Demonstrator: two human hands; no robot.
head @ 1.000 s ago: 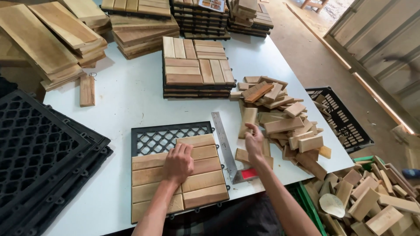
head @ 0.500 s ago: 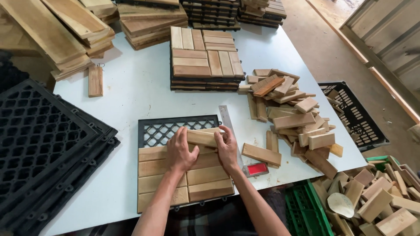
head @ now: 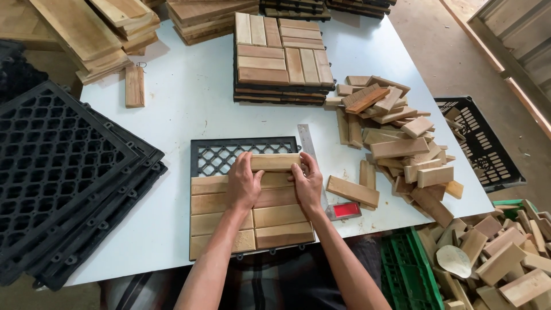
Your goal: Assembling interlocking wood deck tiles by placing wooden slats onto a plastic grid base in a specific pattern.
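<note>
- Short wooden slat (head: 275, 162): held at both ends, lying crosswise on the black plastic grid base (head: 244, 155), in the row just past the slats already laid. The base sits near the front edge of the white tabletop (head: 189, 109), about midway along it.
- Left hand (head: 244, 183): fingers curled over the slat's left end, palm on the laid rows.
- Right hand (head: 308, 181): closed on the slat's right end. A second ago it was at the loose slat pile (head: 396, 138) on the right side of the tabletop; now it is back at the base with the slat.
- Change: the slat has moved from pile to grid and, since half a second ago, sits squarer against the laid rows. Judgement: fitting stage, not yet seated.
- Open lattice remains at the base's far end.
- Steel square (head: 314, 166), red-handled, lies just right of the base.
- Finished tile stack (head: 282, 60) towards the far edge; spare black bases (head: 63, 172) at the left edge.
</note>
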